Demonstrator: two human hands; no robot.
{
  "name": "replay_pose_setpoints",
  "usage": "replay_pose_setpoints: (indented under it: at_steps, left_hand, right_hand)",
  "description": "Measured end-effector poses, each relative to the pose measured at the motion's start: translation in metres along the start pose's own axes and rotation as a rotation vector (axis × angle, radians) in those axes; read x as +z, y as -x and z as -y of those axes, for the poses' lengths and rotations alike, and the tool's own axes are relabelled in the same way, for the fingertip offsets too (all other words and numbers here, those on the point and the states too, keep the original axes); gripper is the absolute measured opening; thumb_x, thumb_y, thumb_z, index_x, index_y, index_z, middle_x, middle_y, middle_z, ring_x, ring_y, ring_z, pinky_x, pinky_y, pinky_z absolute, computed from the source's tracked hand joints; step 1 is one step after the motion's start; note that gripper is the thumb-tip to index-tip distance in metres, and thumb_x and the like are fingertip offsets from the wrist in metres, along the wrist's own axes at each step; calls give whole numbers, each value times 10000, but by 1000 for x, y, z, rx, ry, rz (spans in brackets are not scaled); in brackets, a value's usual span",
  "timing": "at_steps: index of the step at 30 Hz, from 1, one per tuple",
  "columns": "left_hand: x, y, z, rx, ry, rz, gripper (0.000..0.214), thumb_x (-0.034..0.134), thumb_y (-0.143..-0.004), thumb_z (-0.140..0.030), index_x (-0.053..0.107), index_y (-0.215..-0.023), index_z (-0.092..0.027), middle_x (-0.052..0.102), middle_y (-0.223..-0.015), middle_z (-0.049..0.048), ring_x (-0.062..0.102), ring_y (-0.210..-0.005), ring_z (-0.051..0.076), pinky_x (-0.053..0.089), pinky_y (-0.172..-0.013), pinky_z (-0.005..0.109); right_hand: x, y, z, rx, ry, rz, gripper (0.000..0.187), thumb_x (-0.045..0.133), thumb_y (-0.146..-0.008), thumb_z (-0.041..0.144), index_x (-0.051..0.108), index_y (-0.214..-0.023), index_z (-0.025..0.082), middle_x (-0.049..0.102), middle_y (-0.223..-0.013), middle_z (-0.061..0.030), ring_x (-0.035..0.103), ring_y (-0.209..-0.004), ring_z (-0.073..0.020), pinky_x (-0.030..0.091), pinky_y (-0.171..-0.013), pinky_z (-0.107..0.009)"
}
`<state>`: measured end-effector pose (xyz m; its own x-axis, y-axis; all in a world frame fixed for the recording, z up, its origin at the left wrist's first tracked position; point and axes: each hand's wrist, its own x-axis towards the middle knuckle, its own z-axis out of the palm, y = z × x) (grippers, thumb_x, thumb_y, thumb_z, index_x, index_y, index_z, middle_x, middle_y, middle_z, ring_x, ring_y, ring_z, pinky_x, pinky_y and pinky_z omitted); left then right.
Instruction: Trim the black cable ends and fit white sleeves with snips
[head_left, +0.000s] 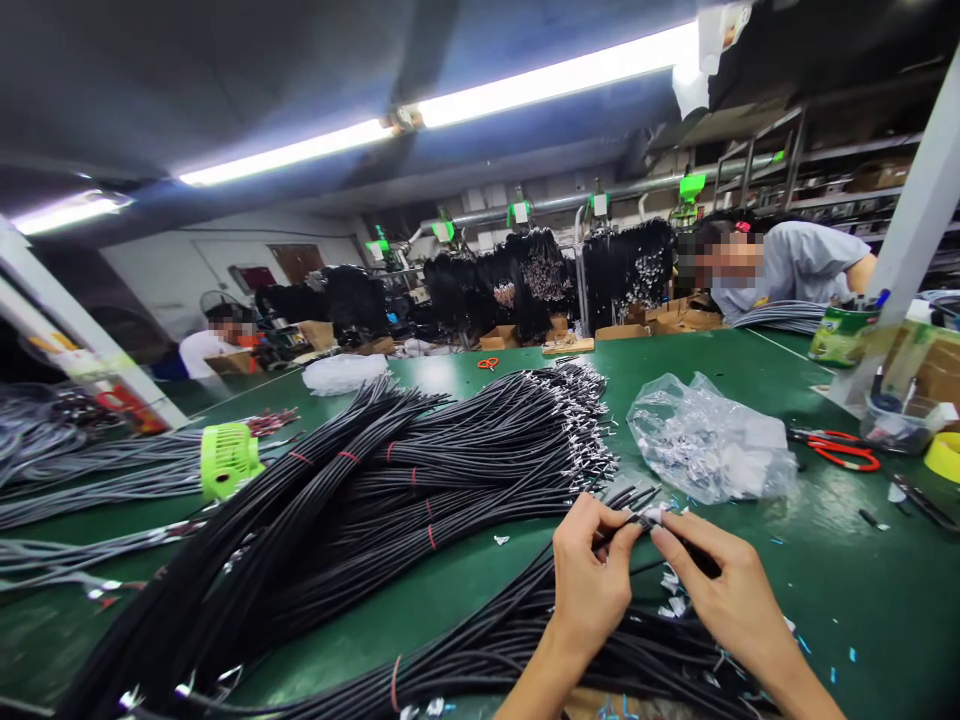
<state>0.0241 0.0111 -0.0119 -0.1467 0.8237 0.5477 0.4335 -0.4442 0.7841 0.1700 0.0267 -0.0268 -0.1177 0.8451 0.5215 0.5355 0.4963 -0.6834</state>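
Note:
My left hand (596, 570) pinches a black cable (632, 519) close to its end, at the right of the table. Opposite it, my right hand (724, 575) holds a small white piece (654, 514) between thumb and fingertips, right at that cable's tip. Whether the piece is on the cable or only touching it is hidden by the fingers. Below both hands runs a loose bundle of black cables (480, 640), tied with a red band. A larger pile of black cables (465, 430) with white-tipped ends lies just beyond my left hand.
A clear plastic bag (712, 440) of small parts lies beyond my right hand, with red-handled pliers (844, 450) further right. Grey cables (135, 470) and a green fan (227, 460) are at left. Scraps dot the green table (847, 600). Two people work across the room.

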Motion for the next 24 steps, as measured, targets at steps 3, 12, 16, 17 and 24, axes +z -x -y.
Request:
replay_pose_setpoints:
  at_steps: [3,12,16,17,24]
  left_hand:
    - [1,0,0,2,-2,-8,153,557,-821,-202,561,-674,-158,528,-669,12,495,-615,123,365,-544,222]
    - [3,-1,4,-92,90,73,274,475,-890,-294,557,-671,-151,525,-676,12,472,-643,124,351,-591,229]
    - [-2,-5,3,-132,209,220,427,367,-923,-379,487,-582,-153,426,-571,-12,381,-568,109,295,-547,234]
    - [-3,-6,3,-151,249,265,452,354,-920,-412,458,-561,-157,381,-541,-23,344,-539,104,271,-524,234]
    - [-6,-8,2,-282,387,522,534,382,-855,-571,352,-498,-175,225,-469,-63,165,-450,69,120,-451,251]
  right_hand:
    - [-1,0,0,-5,18,-3,311,518,-846,423,729,-926,210,724,-995,-79,672,-926,-244,560,-770,-322]
    - [-3,4,3,28,62,-17,290,521,-846,445,721,-948,261,722,-954,-48,673,-861,-225,540,-750,-346]
    - [-6,3,1,35,51,-13,279,538,-834,443,730,-918,258,726,-956,-53,670,-877,-238,525,-792,-367]
    - [-6,3,0,38,37,-26,286,542,-830,446,730,-911,246,728,-947,-60,671,-869,-241,525,-792,-371]
    - [-15,1,6,-121,-99,26,130,575,-825,307,641,-845,197,651,-826,-71,620,-732,-194,514,-645,-284]
